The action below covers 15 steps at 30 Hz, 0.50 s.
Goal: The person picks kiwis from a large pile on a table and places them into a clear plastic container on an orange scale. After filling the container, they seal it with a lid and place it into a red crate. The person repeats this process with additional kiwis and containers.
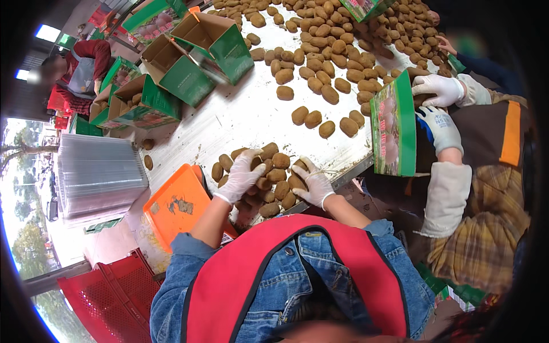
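Both gloved hands were found laid on a pile of kiwis (273, 177) at the near edge of the white table (240, 117). The left hand (241, 176) was spread flat over the fruit, fingers loosely curved; the right hand (313, 184) was cupped against the pile's right side. Whether any single kiwi was gripped could not be told. An orange tray (177, 207) was noted just left of the pile. A green box (393, 127) was held by a co-worker's gloved hands (440, 108) at the right.
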Available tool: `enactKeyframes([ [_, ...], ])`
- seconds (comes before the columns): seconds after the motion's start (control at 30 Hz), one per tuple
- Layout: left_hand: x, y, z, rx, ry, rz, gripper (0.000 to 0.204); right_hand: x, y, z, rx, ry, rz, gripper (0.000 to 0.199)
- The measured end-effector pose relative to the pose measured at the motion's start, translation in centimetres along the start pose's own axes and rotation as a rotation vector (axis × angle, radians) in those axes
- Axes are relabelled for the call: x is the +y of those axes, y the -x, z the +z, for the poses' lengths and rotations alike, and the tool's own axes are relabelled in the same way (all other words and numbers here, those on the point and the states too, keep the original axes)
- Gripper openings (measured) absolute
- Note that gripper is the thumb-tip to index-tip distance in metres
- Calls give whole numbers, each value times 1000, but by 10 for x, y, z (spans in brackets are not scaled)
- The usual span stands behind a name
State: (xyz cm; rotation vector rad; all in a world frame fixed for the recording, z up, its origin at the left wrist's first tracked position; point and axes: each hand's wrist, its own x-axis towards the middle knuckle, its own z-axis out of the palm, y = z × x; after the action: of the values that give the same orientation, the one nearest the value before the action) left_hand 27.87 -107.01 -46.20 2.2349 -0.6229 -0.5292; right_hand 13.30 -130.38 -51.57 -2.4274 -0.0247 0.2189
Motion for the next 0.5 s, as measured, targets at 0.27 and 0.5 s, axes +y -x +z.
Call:
enactKeyframes([
  [0.27,5,-41,40,-212,-461,-27,68,10,-3,-24,-121,-58,-37,66],
  [0.5,8,-70,11,-650,-467,112,56,21,-3,-17,8,-258,-162,53],
])
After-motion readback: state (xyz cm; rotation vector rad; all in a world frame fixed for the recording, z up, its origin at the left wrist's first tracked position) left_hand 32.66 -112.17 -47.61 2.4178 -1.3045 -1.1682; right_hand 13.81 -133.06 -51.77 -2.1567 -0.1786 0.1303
